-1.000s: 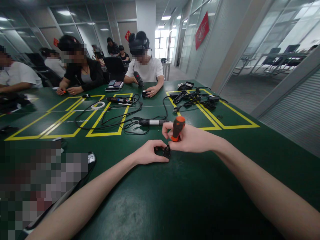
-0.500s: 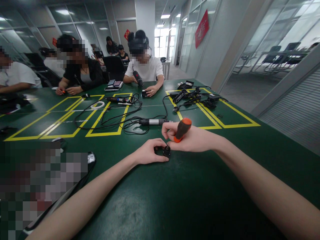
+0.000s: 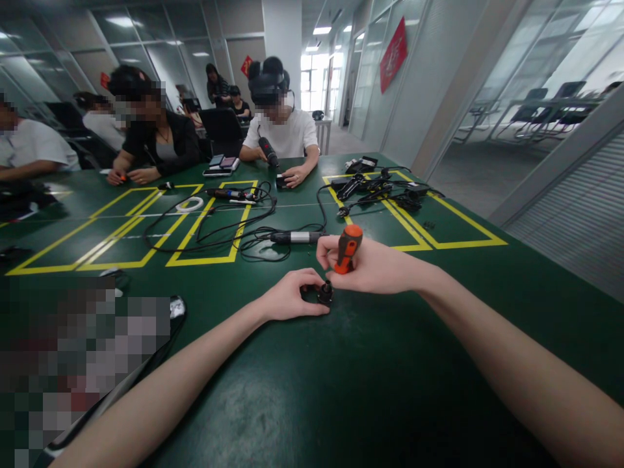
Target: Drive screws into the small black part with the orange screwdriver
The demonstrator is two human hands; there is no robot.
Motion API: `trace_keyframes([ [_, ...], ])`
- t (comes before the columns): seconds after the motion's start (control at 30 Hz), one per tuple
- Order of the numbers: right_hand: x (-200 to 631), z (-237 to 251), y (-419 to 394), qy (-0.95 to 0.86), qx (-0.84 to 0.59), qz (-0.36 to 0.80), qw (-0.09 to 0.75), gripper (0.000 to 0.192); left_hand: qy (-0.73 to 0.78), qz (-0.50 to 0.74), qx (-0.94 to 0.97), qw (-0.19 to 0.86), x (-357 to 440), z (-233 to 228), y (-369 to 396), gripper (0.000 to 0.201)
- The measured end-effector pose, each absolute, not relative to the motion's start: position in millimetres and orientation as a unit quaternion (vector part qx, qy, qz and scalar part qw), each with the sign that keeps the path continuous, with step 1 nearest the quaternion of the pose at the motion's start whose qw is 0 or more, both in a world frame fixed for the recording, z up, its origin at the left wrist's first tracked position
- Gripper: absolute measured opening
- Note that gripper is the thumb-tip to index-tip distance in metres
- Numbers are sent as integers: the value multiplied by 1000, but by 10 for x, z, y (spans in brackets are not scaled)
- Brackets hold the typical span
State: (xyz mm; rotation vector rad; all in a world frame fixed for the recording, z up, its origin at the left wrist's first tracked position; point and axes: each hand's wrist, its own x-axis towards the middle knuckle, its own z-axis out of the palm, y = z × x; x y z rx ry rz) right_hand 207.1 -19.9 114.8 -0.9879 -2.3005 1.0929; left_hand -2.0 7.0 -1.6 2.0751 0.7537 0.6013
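Note:
My left hand (image 3: pixel 294 296) rests on the green table, its thumb and fingers closed around a small round black part (image 3: pixel 325 294). That part stands upright on the tabletop with a narrow stub on top. My right hand (image 3: pixel 368 263) grips a screwdriver (image 3: pixel 350 249) with an orange and grey handle, held nearly upright. Its lower end is hidden by my fingers, just above and to the right of the black part. Whether the tip touches the part I cannot tell.
Beyond my hands lies a silver and black cylindrical tool (image 3: pixel 297 238) with looped cable. Black cables and adapters (image 3: pixel 375 187) pile up at the far right. Yellow tape (image 3: pixel 205 262) marks the green table (image 3: pixel 312 403). Across it, a person (image 3: pixel 280 130) holds a black power tool (image 3: pixel 268 151).
The screwdriver handle has swung to the left and stands more upright. My right hand has shifted slightly, while my left hand keeps its place on the black part.

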Motion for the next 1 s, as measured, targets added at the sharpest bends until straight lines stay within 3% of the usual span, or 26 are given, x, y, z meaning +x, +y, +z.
trace_keyframes([
  [1.0,2072,1147,-181,-840,-342,364,213,12,291,240,826,419,-18,-25,80,33],
])
